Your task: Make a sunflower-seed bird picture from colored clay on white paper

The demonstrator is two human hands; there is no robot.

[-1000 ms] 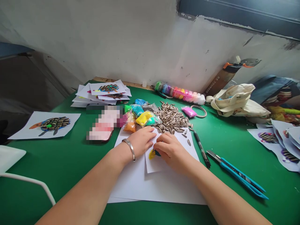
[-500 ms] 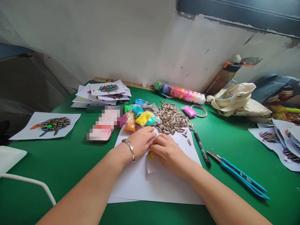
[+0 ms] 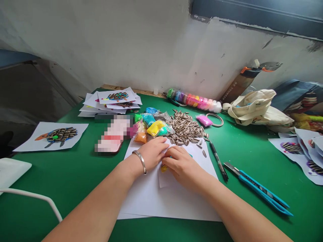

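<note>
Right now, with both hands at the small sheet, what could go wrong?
The right hand partly covers the yellow patch on the small sheet, so a slip might smear it unseen.
Loose seeds lie just beyond the fingers; a knock could scatter them.
The blue cutter lies with its blade seemingly out, so a rightward sweep might catch it.

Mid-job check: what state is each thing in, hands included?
Left hand: palm down, fingers extended.
Right hand: fingers bent down; grip hidden.
Small paper: on the large sheet, partly covered.
Yellow shape: mostly covered.
Sunflower seeds: heaped, a few loose.
Clay packets: bunched together, bagged.
Pen: lying down.
Utility knife: lying down; blade extension unclear.
Canvas tote bag: slumped.
</note>
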